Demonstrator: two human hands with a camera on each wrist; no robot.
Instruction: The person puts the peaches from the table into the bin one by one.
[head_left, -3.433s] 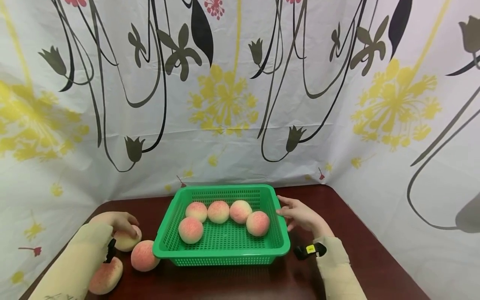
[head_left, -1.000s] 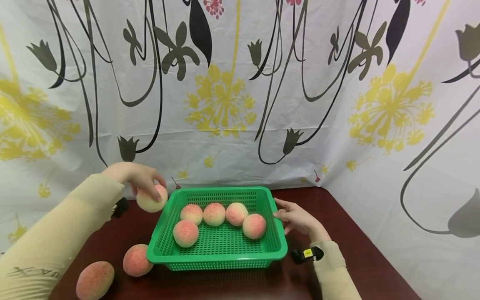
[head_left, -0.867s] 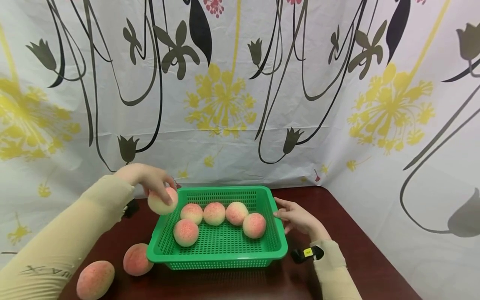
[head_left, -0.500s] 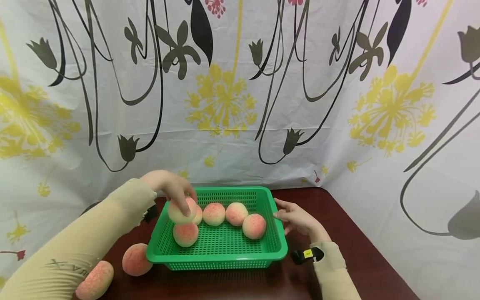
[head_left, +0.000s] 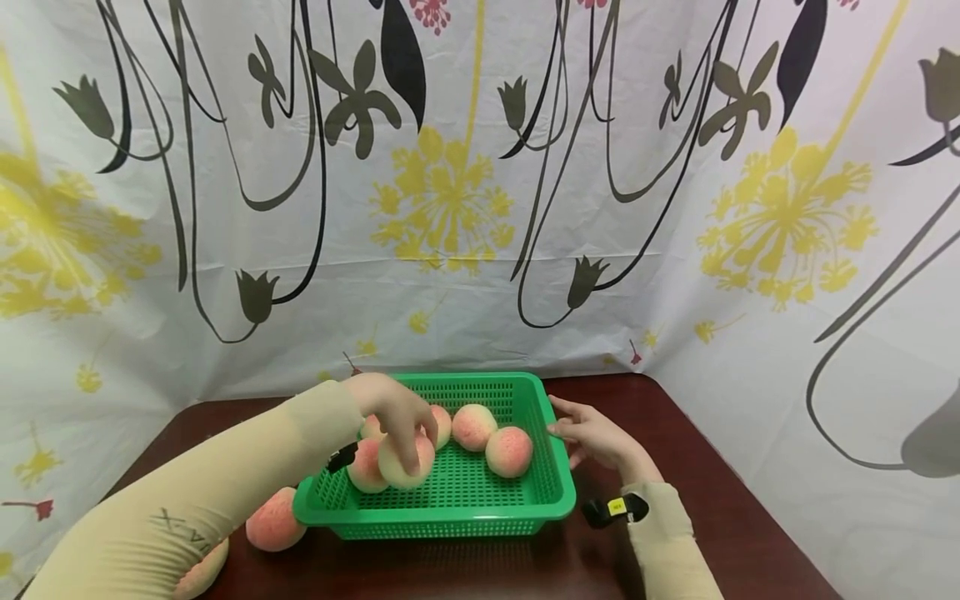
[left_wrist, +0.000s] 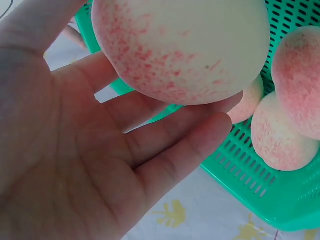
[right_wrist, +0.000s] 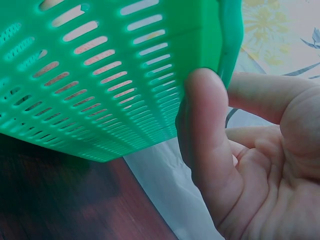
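Note:
My left hand (head_left: 393,410) holds a pale pink-and-cream peach (head_left: 394,468) low inside the green basket (head_left: 442,513), at its left half. In the left wrist view, the peach (left_wrist: 200,50) lies against the fingers. Several other peaches sit in the basket, including one at the right (head_left: 510,452); the held peach and my hand partly cover those at the left. My right hand (head_left: 596,433) is at the basket's right rim. In the right wrist view, the thumb and index finger of that hand (right_wrist: 250,165) pinch the rim, with the basket's slotted wall (right_wrist: 145,70) alongside.
On the dark red-brown table (head_left: 420,575), one peach (head_left: 275,521) lies against the basket's left side. Another peach (head_left: 202,575), partly behind the left sleeve, lies nearer the front. A flower-printed white curtain (head_left: 450,308) encloses the table's back and sides.
My left hand picked up a peach from the table left of the basket, lifted it over the left rim and lowered it inside. The right hand stays at the rim.

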